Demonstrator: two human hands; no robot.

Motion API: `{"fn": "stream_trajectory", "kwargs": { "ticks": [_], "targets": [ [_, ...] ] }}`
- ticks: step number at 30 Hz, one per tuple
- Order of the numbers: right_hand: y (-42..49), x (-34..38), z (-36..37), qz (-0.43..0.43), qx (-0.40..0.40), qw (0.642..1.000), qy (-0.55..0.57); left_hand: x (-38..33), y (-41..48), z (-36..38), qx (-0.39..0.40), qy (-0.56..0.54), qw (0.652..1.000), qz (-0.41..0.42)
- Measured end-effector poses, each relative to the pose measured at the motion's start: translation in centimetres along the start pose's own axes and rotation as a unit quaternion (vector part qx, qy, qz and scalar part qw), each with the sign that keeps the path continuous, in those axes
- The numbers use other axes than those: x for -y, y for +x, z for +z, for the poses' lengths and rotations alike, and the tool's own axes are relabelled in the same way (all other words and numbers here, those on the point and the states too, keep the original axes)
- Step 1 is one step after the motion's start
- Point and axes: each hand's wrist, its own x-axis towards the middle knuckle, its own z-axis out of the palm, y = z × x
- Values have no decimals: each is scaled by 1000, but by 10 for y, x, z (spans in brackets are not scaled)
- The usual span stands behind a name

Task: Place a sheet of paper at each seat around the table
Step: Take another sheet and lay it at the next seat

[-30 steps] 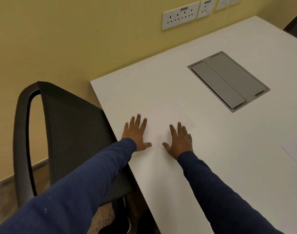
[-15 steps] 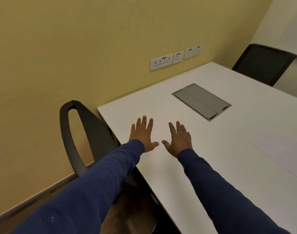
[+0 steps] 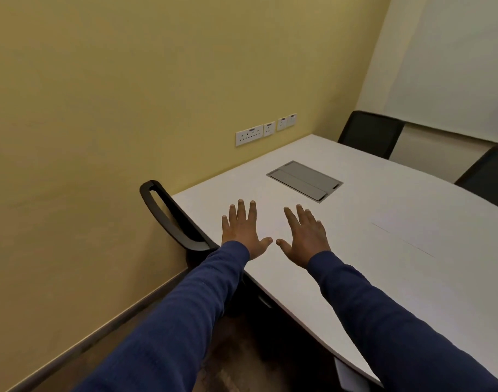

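Paper sheet (image 3: 270,226) lies flat on the white table (image 3: 383,264), faint, at the corner by the black chair (image 3: 168,219). Left hand (image 3: 242,232) and right hand (image 3: 306,236) are over it palm down, fingers spread, holding nothing. Another sheet (image 3: 429,230) lies at 3 o'clock.

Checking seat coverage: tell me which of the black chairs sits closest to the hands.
The chair tucked at the table's near-left corner, beside the left hand. The other two chairs stand across the table, by the far wall.
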Motion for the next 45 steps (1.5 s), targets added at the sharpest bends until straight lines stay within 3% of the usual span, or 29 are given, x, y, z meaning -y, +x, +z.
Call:
{"fn": "stream_trajectory", "kwargs": {
  "ticks": [9, 17, 32, 45],
  "targets": [
    [-57, -22, -28, 9, -12, 1000, -11, -34, -50, -5, -5, -26, 1000, 3],
    [-132, -88, -38, 8, -19, 1000, -1, -103, -102, 6, 20, -35, 999, -6],
    [-351, -321, -105, -28, -41, 998, 33, -410, -251, 43, 39, -60, 997, 15],
    [-430, -521, -126, 24, -49, 997, 52, -599, -258, 113, 61, -53, 996, 28]
  ]
}}
